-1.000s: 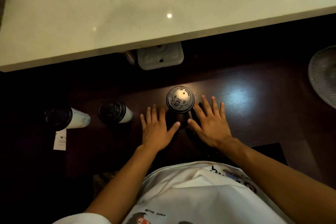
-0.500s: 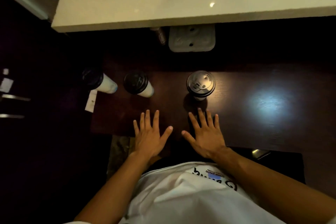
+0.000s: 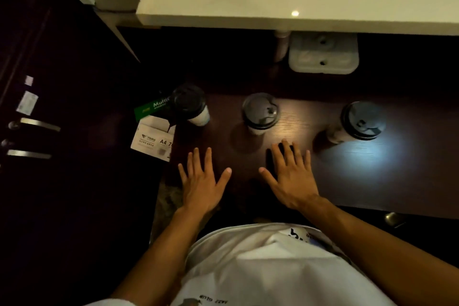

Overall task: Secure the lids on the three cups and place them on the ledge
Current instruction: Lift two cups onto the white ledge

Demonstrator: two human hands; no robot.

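From my feed both hands are flat on the dark bench, left hand (image 3: 202,181) and right hand (image 3: 291,176), fingers spread wide and holding nothing. The three cups stand in a row just beyond them: left cup (image 3: 192,107) at the bench's edge, middle cup (image 3: 259,113) just past the right hand's fingertips, right cup (image 3: 357,122) off to the side. All have dark lids on, I think, though it's too dim to tell if they're snapped down, and the pale ledge (image 3: 248,2) sits above them.
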